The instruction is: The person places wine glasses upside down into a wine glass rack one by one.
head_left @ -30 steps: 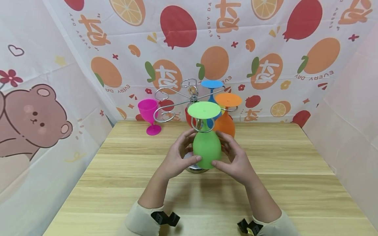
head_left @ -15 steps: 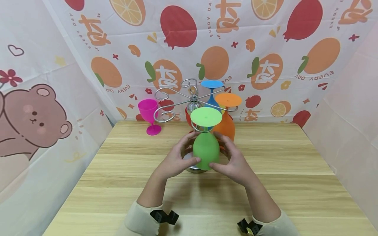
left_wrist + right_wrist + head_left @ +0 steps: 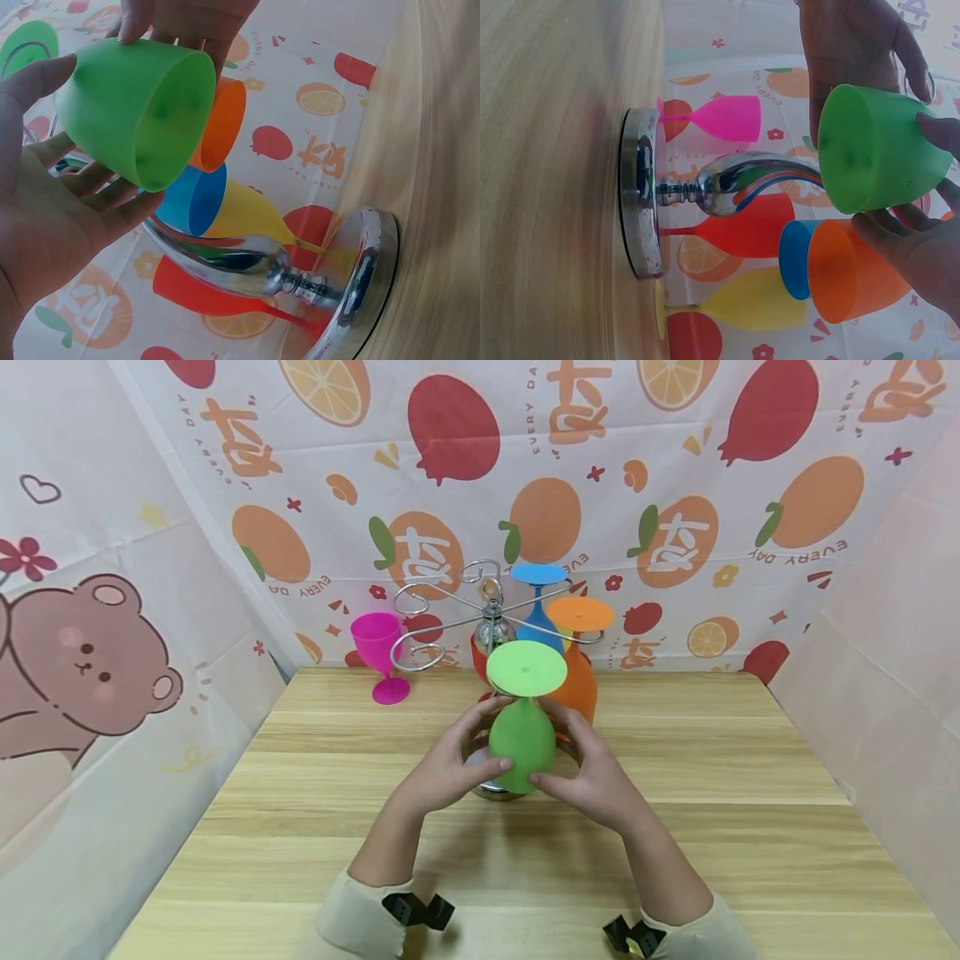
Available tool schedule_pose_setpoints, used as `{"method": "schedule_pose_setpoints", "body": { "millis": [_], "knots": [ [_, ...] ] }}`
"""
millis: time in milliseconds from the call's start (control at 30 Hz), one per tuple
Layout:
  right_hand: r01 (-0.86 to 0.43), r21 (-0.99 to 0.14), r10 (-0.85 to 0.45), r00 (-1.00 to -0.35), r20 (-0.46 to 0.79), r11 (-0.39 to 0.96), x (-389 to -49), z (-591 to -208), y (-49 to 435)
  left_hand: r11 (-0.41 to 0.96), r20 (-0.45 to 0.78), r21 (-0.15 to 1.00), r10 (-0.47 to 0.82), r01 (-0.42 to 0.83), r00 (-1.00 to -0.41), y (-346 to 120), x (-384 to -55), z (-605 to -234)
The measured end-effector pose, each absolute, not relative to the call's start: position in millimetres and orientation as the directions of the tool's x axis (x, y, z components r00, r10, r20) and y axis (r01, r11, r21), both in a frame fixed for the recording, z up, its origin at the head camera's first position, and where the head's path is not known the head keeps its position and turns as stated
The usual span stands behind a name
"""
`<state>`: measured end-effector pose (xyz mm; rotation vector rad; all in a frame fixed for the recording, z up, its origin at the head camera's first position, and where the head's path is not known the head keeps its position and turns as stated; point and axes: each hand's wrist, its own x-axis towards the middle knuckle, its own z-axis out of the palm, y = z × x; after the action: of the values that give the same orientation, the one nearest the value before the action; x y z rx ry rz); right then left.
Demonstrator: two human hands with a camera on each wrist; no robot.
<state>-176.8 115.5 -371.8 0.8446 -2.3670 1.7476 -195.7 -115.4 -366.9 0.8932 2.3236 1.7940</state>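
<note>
An upside-down green goblet (image 3: pixel 522 747) is gripped by its bowl between my left hand (image 3: pixel 453 760) and my right hand (image 3: pixel 592 764). Thumbs lie on the near side of the bowl and the fingers curl round its flanks. Its round foot is on top, over a wire loop of the silver rack (image 3: pixel 442 625); the head view hides most of that loop. In the left wrist view the goblet's open mouth (image 3: pixel 176 124) faces the tabletop. On the same rack, an orange goblet (image 3: pixel 576 681) and a blue goblet (image 3: pixel 540 614) hang upside down.
A pink goblet (image 3: pixel 377 647) stands upright at the table's back left. Behind the rack's post stand a red goblet (image 3: pixel 754 225) and a yellow goblet (image 3: pixel 757 300), both upright. The rack's round chrome base (image 3: pixel 641 195) sits on the wooden table (image 3: pixel 300 860). Several wire arms stick out leftward.
The green goblet's foot has come down and toward me, now covering the loop that showed in front of it. Both hands have shifted slightly left with the bowl.
</note>
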Motion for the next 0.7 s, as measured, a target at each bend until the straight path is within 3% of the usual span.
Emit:
{"method": "schedule_pose_setpoints", "body": {
  "millis": [700],
  "knots": [
    [-0.478,-0.852,-0.354,-0.851,0.389,0.213,-177.7,-374.9,112.6,0.157,0.286,0.905,0.464,0.396,-0.838,-118.3,-200.0,-371.3]
  ]
}}
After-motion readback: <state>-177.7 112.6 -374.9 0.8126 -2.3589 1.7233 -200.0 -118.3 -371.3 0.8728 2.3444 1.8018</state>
